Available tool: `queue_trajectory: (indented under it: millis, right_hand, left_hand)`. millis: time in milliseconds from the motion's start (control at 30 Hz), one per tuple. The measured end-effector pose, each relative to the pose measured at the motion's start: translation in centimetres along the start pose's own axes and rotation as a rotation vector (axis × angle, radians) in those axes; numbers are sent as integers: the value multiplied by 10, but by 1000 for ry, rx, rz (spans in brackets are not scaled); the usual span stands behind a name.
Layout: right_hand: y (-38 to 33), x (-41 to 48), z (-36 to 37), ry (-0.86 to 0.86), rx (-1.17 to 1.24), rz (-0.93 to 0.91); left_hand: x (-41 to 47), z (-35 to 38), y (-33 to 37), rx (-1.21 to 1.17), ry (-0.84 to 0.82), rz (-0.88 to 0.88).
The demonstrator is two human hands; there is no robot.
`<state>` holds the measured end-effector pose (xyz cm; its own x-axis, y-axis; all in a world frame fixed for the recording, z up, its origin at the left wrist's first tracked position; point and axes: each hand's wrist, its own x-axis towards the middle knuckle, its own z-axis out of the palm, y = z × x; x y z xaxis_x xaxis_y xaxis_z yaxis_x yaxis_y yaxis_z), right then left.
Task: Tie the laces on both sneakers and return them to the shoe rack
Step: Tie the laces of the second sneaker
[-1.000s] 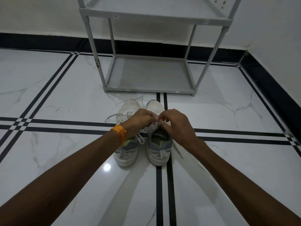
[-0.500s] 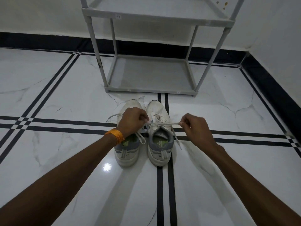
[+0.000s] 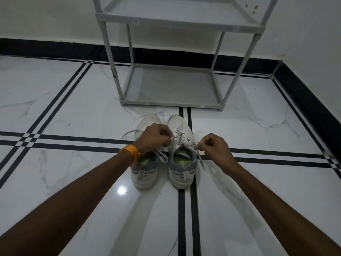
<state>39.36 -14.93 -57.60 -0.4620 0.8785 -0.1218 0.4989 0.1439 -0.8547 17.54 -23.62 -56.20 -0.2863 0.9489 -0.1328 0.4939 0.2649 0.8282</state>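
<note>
Two white sneakers with grey heels stand side by side on the floor, toes towards the rack. My left hand (image 3: 154, 139) pinches one lace end of the right sneaker (image 3: 181, 163). My right hand (image 3: 215, 147) pinches the other lace end (image 3: 191, 144), which is stretched out to the right over the shoe's tongue. The left sneaker (image 3: 144, 169) lies partly under my left wrist, and its loose lace (image 3: 129, 133) trails out to the left. The grey shoe rack (image 3: 171, 104) stands just beyond the shoes, both shelves bare.
Glossy white marble floor (image 3: 73, 108) with black inlay stripes lies all around. A white wall with a black skirting (image 3: 304, 100) runs behind the rack and along the right side. An orange band sits on my left wrist.
My hands were together over the right sneaker a second ago. They have since drawn apart, pulling the lace ends out to either side, and have held that spread for the last half second.
</note>
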Motion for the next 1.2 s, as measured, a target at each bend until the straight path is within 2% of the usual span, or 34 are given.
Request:
queue_trajectory:
  millis: [100,200,333,400,467,600,767,1200]
  right_hand:
    - [1,2,4,4,110,35]
    - [0,3,6,24,113,30]
    - [3,1,6,96,-41,-33]
    - [9,2,1,136,-221,-126]
    - [15,2,-3,131,-388,-210]
    - [25,2,-3,101,-654,-306]
    - [35,-1,-7,55,-762,-334]
    - [41,4,-6,37,-634,-283]
  left_hand:
    - [1,0,1,-118,-44,-90]
    - [4,4,1,-59,-13,-95]
    - [3,14,-3,357,127,80]
    - [3,13,-7,546,209,148]
    - [4,10,-12,708,213,218]
    - [2,10,-18,898,116,348]
    - [4,4,-19,913,119,353]
    - [9,2,-20,985,73,255]
